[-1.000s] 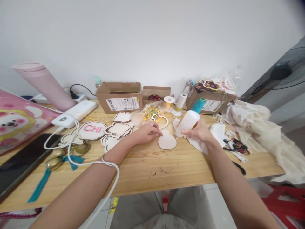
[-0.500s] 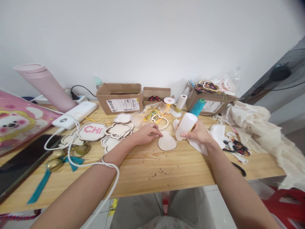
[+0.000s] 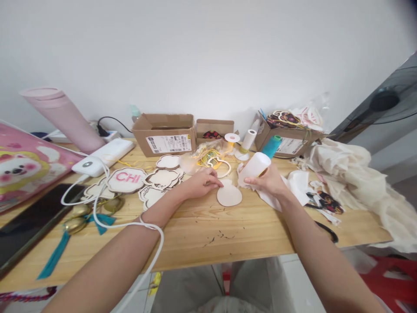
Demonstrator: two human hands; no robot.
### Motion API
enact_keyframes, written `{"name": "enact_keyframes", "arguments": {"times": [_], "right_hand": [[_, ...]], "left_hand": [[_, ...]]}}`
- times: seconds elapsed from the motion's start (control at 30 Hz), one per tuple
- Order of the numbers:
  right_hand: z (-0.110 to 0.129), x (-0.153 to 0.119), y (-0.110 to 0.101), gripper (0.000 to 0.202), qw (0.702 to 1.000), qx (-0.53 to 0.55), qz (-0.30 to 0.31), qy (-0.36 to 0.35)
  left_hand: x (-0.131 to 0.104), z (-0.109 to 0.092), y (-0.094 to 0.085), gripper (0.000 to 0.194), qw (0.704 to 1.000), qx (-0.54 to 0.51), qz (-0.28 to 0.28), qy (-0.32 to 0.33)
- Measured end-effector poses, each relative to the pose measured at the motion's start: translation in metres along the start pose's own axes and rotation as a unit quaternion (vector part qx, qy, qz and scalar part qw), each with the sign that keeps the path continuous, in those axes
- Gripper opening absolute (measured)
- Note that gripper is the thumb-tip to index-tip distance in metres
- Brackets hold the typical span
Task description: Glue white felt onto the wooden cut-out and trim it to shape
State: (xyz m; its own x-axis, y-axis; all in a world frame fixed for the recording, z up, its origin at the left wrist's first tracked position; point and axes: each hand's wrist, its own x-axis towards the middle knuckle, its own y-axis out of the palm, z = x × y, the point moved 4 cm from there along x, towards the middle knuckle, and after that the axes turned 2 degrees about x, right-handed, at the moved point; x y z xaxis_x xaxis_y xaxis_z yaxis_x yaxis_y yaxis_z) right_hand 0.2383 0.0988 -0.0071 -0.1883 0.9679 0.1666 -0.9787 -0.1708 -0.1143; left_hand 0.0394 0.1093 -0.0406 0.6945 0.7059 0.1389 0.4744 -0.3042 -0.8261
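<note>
A white squeeze bottle [image 3: 256, 165] is in my right hand [image 3: 271, 179], tilted with its base up and its lower end by the pale cloth. My fingers are wrapped round it; its tip is hard to make out. Flat on the table lies a pale gourd-shaped piece [image 3: 230, 196]. My left hand [image 3: 205, 183] rests at its left edge, fingers curled together and a fingertip on it; the thumb is hidden. Just behind the piece is a gourd-shaped wooden frame [image 3: 223, 168]. White cloth [image 3: 269, 199] lies under my right hand.
Wooden cloud-shaped pieces [image 3: 163, 179] and a "CHI" plaque [image 3: 126, 180] lie left. Cardboard boxes [image 3: 164, 137] line the wall, with thread spools [image 3: 249, 140] between. A white cable [image 3: 130, 224] crosses my left forearm. Crumpled cream fabric [image 3: 345, 169] covers the right end.
The squeeze bottle in my right hand has tipped over further and moved slightly. My left hand stays on the gourd-shaped piece.
</note>
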Motion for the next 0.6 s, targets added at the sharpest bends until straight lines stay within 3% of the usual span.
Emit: {"name": "enact_keyframes", "arguments": {"times": [0.6], "right_hand": [[-0.0035,0.0047,0.0086,0.039,0.997,-0.021,-0.061,0.029]], "left_hand": [[-0.0006,-0.0024,-0.0013,0.024,1.000,-0.012,0.004,-0.006]]}}
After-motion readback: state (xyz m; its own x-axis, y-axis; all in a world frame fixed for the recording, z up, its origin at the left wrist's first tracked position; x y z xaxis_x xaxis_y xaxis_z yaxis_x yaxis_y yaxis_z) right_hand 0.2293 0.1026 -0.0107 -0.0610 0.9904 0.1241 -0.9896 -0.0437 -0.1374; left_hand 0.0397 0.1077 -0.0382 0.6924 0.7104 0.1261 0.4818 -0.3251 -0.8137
